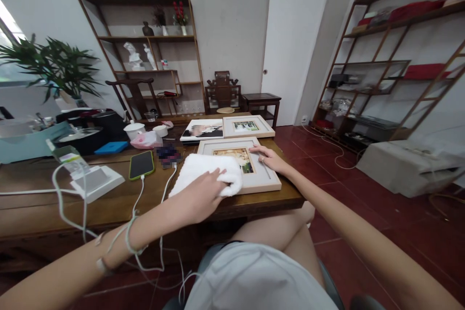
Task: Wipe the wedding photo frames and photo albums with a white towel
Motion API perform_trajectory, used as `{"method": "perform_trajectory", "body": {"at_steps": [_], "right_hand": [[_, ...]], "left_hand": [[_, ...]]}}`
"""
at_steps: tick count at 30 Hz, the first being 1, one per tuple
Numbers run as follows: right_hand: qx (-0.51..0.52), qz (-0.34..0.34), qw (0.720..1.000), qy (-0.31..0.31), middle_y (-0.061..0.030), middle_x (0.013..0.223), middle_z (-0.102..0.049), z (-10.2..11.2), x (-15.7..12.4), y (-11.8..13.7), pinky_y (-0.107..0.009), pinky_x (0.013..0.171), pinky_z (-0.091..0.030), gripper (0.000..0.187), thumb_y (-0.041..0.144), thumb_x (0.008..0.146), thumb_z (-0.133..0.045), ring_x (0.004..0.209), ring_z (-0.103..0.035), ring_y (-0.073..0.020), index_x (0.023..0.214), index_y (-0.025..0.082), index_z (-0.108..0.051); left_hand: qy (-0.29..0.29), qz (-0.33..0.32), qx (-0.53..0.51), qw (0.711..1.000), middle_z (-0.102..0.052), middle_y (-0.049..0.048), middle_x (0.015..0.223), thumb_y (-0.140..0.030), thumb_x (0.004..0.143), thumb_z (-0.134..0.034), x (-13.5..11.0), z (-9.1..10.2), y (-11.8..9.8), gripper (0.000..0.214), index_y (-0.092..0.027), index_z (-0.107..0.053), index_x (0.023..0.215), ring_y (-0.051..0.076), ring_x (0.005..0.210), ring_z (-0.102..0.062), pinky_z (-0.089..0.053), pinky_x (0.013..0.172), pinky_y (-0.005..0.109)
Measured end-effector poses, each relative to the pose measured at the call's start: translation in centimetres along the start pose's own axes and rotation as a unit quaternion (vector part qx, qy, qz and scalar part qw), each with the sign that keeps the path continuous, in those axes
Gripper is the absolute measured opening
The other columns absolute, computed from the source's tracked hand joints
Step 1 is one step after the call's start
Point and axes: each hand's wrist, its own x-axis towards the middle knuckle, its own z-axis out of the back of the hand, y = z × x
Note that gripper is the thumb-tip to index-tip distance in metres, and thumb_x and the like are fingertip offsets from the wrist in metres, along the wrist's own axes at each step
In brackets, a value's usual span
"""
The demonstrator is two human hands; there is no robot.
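The left hand [204,194] curls its fingers into a towel [198,167] (some tips hidden), which covers the lower left of a frame [262,179] on the table [109,203]. The right hand [271,159], fingers slightly spread, touches the frame's right side.

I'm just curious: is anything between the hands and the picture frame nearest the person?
Yes, a white towel is between the left hand and the picture frame, on its left side. Nothing visible blocks the right hand.
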Motion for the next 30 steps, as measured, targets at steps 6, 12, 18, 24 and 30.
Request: {"method": "perform_trajectory", "body": {"at_steps": [6,12,18,24,30], "right_hand": [[0.001,-0.008,1.0,-0.002,-0.0066,0.136,-0.046,0.0,-0.1,0.1,-0.043,0.109,-0.022,0.049,0.007,0.067,-0.045,0.129,-0.036,-0.0232,0.111,0.02,-0.061],[-0.007,-0.013,1.0,-0.01,-0.0052,0.135,-0.047,-0.2,0.0,0.1,-0.045,0.109,-0.022,0.05,0.007,0.066,-0.046,0.129,-0.037,-0.0232,0.111,0.022,-0.061],[0.0,-0.014,1.0,-0.006,-0.0052,0.136,-0.046,-0.2,0.1,-0.1,-0.044,0.109,-0.022,0.051,0.007,0.066,-0.047,0.129,-0.037,-0.0235,0.114,0.022,-0.06],[0.004,-0.016,1.0,-0.012,-0.0064,0.137,-0.045,-0.3,0.0,-0.3,-0.044,0.109,-0.023,0.051,0.008,0.067,-0.046,0.129,-0.036,-0.0238,0.114,0.021,-0.06],[-0.007,-0.003,1.0,-0.012,-0.0047,0.135,-0.047,-0.2,0.0,-0.3,-0.044,0.109,-0.021,0.05,0.008,0.068,-0.046,0.128,-0.038,-0.0226,0.114,0.022,-0.06]], "left_hand": [[-0.053,0.04,0.004,0.998,-0.022,0.0139,0.147,-0.026,0.09,-0.037,3.9,-2.3,3.4,0.034,-0.016,-0.054,0.117,0.032,0.135,-0.016,-0.025,0.104,0.046],[-0.088,0.134,0.058,0.985,-0.021,0.0164,0.147,-0.037,0.09,-0.036,9.6,-3.5,8.7,0.043,-0.015,-0.049,0.125,0.034,0.133,-0.021,-0.023,0.104,0.046],[-0.012,0.067,0.075,0.995,-0.04,0.0133,0.138,-0.03,0.089,-0.037,8.7,-2.2,7.8,0.034,-0.019,-0.057,0.113,0.032,0.123,-0.039,-0.034,0.095,0.044],[0.08,0.013,0.034,0.996,-0.064,0.0129,0.102,-0.029,0.09,-0.032,2.7,0.8,1.9,0.034,-0.017,-0.058,0.109,0.027,0.094,-0.06,-0.043,0.081,0.038],[0.048,0.073,0.012,0.996,-0.061,0.015,0.104,-0.037,0.09,-0.03,3.0,0.4,1.1,0.04,-0.019,-0.055,0.114,0.029,0.092,-0.06,-0.045,0.075,0.039]]}}
